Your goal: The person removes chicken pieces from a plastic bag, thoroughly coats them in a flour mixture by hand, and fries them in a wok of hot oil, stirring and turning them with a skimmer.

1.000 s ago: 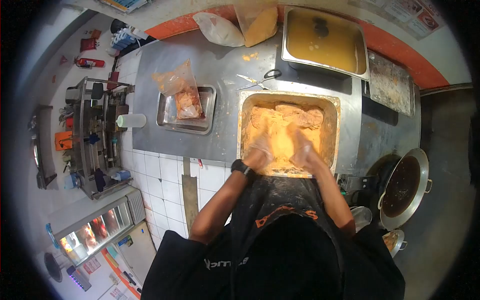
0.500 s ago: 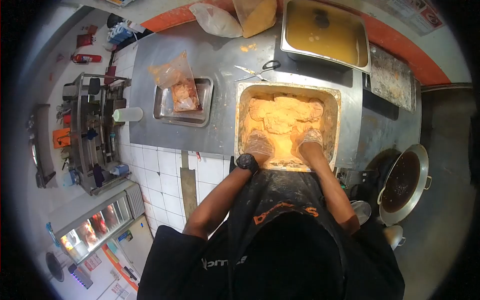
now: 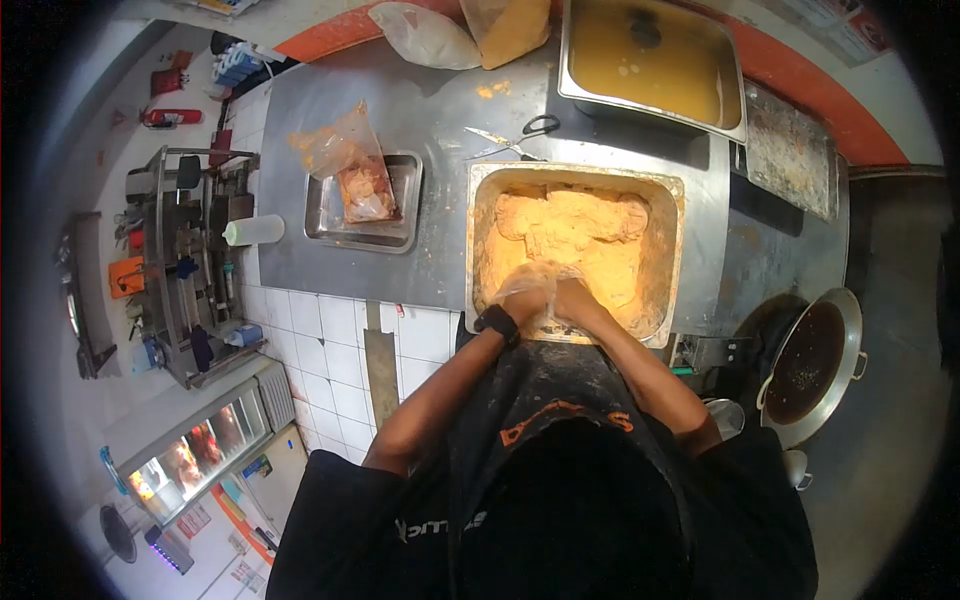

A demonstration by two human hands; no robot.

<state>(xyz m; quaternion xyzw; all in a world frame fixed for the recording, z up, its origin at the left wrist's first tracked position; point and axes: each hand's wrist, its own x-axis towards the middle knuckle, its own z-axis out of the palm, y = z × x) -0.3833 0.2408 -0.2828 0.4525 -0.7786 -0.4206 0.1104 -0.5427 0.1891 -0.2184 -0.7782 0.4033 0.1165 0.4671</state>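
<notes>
A metal tub [image 3: 676, 250] holds orange-yellow flour-like coating, with several coated lumps [image 3: 570, 220] that look like meat along its far side. My left hand [image 3: 524, 296], in a clear plastic glove and with a black watch at the wrist, is over the tub's near part. Right beside it, my right hand [image 3: 574, 299] is also gloved, and the two appear to touch. Loose glove plastic shows between them. The fingers of both hands are blurred and partly hidden, so what they hold, if anything, cannot be made out.
Scissors [image 3: 515, 140] lie open behind the tub. At left, a steel tray [image 3: 413, 200] holds a plastic bag of raw meat [image 3: 367, 190]. A pan of yellowish liquid [image 3: 650, 65] stands at the back. A wide wok of dark liquid [image 3: 810, 360] is at right.
My hands were apart, pressed into the coating at the tub's left and right. Now they are together near its front middle, the right hand having moved left.
</notes>
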